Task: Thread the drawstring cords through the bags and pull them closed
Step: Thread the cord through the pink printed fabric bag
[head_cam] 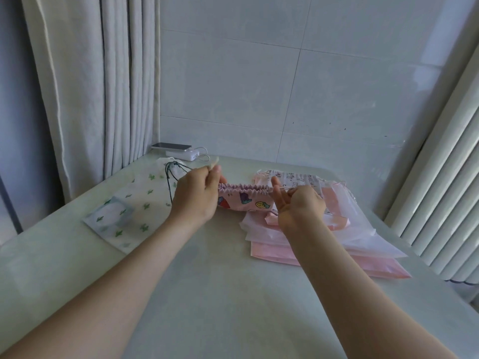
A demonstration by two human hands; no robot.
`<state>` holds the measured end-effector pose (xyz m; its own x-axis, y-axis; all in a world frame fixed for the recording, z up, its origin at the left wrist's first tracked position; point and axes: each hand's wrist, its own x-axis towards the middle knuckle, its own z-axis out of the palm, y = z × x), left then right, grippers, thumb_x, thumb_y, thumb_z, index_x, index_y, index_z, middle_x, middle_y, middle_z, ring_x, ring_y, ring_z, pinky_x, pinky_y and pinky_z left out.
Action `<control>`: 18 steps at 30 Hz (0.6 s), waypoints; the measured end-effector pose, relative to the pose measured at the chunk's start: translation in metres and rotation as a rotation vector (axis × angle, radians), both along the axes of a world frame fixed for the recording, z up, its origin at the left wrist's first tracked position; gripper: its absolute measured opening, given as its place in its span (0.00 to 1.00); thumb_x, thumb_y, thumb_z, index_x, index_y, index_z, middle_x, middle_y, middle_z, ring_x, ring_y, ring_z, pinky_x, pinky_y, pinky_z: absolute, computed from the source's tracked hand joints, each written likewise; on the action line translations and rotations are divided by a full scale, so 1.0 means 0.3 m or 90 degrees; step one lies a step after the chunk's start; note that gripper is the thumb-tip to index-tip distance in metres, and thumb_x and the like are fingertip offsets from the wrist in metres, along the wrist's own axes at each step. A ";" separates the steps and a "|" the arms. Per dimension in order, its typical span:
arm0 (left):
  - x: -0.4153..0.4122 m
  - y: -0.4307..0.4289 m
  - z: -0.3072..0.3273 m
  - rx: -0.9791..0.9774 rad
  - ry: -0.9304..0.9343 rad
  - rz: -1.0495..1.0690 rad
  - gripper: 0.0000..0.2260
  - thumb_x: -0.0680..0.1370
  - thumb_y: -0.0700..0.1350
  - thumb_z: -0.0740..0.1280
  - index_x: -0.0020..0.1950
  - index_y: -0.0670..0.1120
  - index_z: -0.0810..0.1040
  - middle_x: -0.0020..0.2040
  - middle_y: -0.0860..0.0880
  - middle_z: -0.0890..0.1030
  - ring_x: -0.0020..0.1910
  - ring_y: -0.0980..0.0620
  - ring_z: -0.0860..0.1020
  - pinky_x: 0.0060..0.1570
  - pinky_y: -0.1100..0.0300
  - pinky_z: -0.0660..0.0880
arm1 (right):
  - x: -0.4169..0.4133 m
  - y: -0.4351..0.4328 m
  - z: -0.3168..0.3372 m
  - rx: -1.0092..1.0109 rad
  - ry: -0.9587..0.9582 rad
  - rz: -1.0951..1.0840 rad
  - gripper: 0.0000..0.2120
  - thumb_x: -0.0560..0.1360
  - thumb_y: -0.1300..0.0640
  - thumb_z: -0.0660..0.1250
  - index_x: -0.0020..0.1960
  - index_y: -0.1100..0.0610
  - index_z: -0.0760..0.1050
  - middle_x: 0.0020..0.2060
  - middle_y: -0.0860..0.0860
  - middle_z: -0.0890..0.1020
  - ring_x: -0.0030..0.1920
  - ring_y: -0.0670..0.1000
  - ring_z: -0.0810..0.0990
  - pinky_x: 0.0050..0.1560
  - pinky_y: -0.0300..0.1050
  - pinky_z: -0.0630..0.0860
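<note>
Pink bag gathered between two hands

The pink fruit-print bag (245, 196) hangs just above the counter (207, 294), its ruffled top running left to right; the left hand (197, 195) pinches a pale cord end (213, 161) (blurred) at one end, the right hand (298, 206) grips the other, with open room for pulling outward on both sides.

I have one view only, a wide-angle camera worn on the head, looking forward and down over both forearms onto the surface (220, 294). It sits close above the near edge, facing the tiled wall (259, 86), with the curtain (103, 86) bending at frame left.
</note>
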<state>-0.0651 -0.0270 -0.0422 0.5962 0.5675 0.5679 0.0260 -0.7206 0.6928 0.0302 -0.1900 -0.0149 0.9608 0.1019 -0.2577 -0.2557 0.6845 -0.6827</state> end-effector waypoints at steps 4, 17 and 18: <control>-0.017 0.018 -0.023 0.242 0.183 0.045 0.13 0.88 0.54 0.53 0.55 0.53 0.76 0.50 0.51 0.70 0.38 0.46 0.74 0.38 0.53 0.69 | 0.008 0.004 -0.012 -0.322 -0.211 -0.065 0.10 0.82 0.63 0.56 0.58 0.51 0.70 0.44 0.56 0.79 0.33 0.53 0.77 0.28 0.45 0.72; -0.037 0.005 -0.001 0.207 0.102 0.201 0.15 0.80 0.52 0.65 0.35 0.47 0.71 0.47 0.47 0.71 0.36 0.39 0.72 0.35 0.54 0.67 | 0.037 -0.030 -0.065 -1.232 -0.834 -0.132 0.26 0.87 0.44 0.49 0.39 0.54 0.74 0.42 0.50 0.74 0.44 0.55 0.76 0.36 0.47 0.67; -0.035 0.009 -0.003 0.213 0.096 0.203 0.16 0.80 0.52 0.65 0.35 0.47 0.70 0.47 0.47 0.71 0.36 0.39 0.72 0.35 0.54 0.67 | 0.038 -0.030 -0.065 -1.223 -0.833 -0.117 0.27 0.87 0.43 0.50 0.37 0.54 0.74 0.42 0.49 0.73 0.45 0.54 0.75 0.36 0.47 0.67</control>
